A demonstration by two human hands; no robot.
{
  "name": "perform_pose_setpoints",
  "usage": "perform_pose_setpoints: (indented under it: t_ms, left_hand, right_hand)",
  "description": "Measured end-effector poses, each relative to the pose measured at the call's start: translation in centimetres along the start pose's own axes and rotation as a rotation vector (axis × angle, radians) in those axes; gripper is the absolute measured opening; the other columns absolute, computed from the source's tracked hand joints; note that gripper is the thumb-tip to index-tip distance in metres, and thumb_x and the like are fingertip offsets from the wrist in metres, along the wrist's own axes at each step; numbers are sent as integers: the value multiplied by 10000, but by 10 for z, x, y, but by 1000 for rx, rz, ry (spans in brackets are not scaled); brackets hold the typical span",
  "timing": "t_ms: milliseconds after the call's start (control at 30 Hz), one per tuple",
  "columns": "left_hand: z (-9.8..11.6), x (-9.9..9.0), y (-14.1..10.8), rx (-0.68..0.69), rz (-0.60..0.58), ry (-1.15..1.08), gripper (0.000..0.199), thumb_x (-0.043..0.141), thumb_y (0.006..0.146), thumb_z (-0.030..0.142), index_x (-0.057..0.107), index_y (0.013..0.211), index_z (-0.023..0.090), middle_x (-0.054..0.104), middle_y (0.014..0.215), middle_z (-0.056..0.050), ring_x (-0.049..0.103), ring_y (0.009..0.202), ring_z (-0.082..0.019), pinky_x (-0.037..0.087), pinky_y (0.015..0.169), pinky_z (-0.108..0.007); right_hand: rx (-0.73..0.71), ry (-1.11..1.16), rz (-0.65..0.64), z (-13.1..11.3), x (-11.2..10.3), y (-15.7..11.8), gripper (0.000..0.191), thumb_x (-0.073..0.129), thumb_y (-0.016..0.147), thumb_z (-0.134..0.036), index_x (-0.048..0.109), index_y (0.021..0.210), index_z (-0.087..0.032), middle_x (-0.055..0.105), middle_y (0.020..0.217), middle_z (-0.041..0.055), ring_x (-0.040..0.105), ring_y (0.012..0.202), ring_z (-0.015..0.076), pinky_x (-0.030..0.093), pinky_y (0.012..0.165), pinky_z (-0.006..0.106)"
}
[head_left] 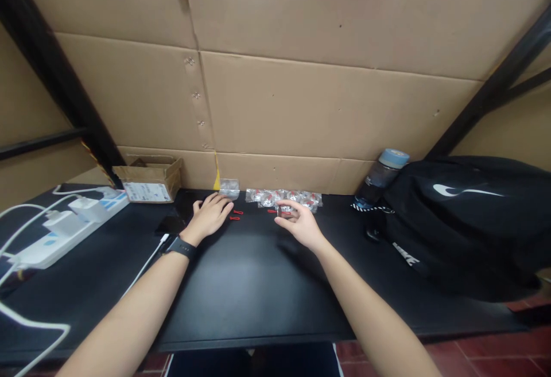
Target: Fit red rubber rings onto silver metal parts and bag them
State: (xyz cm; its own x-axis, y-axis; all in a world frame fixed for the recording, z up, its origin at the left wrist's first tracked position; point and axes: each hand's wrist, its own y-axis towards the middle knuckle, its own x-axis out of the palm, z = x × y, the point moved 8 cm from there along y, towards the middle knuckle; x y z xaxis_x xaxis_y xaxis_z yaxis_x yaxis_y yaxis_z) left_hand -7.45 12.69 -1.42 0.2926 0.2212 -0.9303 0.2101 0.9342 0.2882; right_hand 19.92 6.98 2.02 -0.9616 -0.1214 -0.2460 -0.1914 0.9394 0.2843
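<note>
My left hand [209, 216], with a dark watch [183, 247] on its wrist, lies palm down over the table with its fingers stretched out. Just right of its fingertips are two small red loops [235, 218]. A clear plastic bag [229, 187] sits beyond those fingers. Between thumb and fingertips, my right hand [303, 226] holds a small clear thing with a dark edge [278, 210]; its exact kind is too small to tell. Behind this hand is a row of clear packets with red pieces inside [258, 196]. Another red loop [271, 211] lies beside its fingertips.
At left are a white power strip [47, 245] with cables, an opened cardboard box [148, 182] and a dark flat device [171, 225] near a white cable. A bottle [379, 179] and black backpack [469, 228] occupy the right. Cardboard [275, 107] walls the black table's back.
</note>
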Motion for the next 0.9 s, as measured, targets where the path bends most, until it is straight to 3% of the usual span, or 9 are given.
perform_pose_setpoints:
  t_ms: [133,267,367,467,567,633,800,900]
  left_hand:
    - [-2,6,-1,-7,-51,-17,491,256,1032,535,631,1291,351,503,1519,-16,323,1451,-333,243,1061,-625]
    - [-3,5,0,-3,-26,-30,488,284,1032,526,603,1339,321,546,1481,-47,364,1428,-330,247,1070,-611]
    - [0,-6,0,18,47,-15,458,308,1036,493,621,1313,306,579,1447,-66,402,1402,-322,253,1064,-593]
    - [9,-29,-2,66,195,7,401,357,1038,428,623,1297,279,611,1406,-88,457,1358,-305,260,1049,-568]
    - [31,-54,-11,156,369,31,330,436,1023,352,633,1264,245,646,1350,-117,458,1355,-306,252,1037,-543]
    - [54,-61,-19,253,413,29,278,461,1015,281,651,1215,242,684,1285,-113,497,1318,-296,263,1015,-517]
    - [120,-46,-40,507,289,-45,300,513,995,234,600,1280,207,749,1057,-102,596,1158,-257,329,923,-438]
    - [146,-28,-50,620,149,-65,156,554,980,288,682,1025,213,738,969,-77,579,1160,-264,329,930,-430]
  right_hand:
    - [-4,-7,-2,1,-1,0,419,754,771,-285,665,1179,-248,668,1255,69,699,921,195,578,704,274]
    - [-15,-28,-2,1,-1,0,419,749,776,-292,664,1184,-246,672,1245,71,701,913,193,575,696,274]
    - [-22,-32,3,0,-1,0,415,750,775,-292,665,1179,-246,672,1246,72,700,914,193,571,675,264]
    - [-34,-26,10,-5,-3,1,412,753,771,-290,667,1172,-247,665,1256,74,700,909,192,573,669,263]
    - [-54,-34,36,-10,-7,1,409,750,775,-305,672,1171,-244,659,1259,82,697,913,198,576,655,263]
    - [-73,-41,60,-12,-12,1,414,750,779,-318,674,1179,-243,650,1267,88,694,922,202,573,640,257]
    - [-117,-64,107,-15,-22,1,406,742,799,-337,674,1189,-246,635,1290,87,678,908,190,566,626,245]
    - [-123,-94,94,-16,-24,2,419,736,803,-339,669,1206,-245,641,1273,90,671,881,184,574,629,258]
